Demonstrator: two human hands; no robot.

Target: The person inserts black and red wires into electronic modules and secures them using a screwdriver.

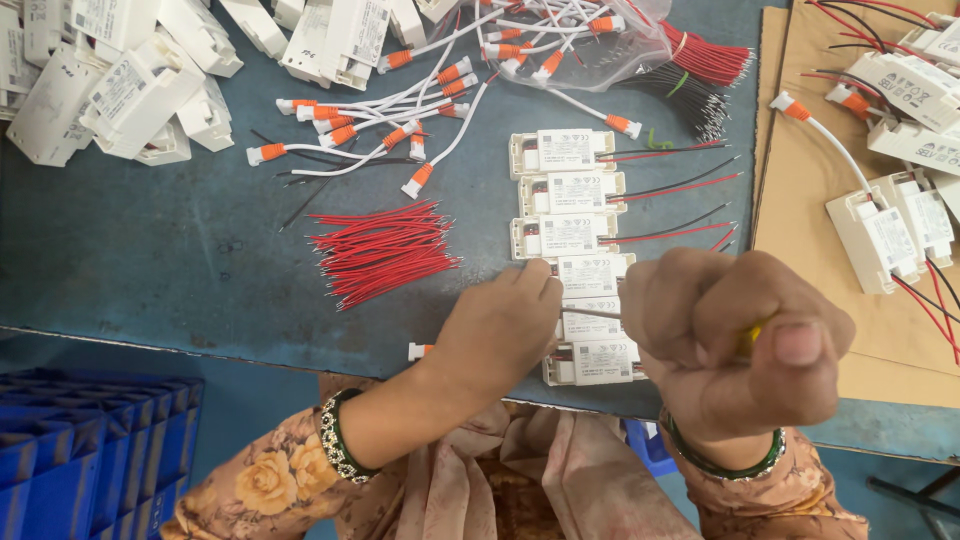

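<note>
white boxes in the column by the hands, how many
6 white boxes, possibly more hidden under the hands: three clear ones stacked at top, one touched by the left hand at, one between the hands, one nearest the table edge.

A worn blue-grey bench (150, 260) fills most of the view, evenly lit. A sheet of brown cardboard (800, 180) covers its right end. Below its near edge stands a blue plastic crate (90, 450) on a blue floor (260, 400).
</note>
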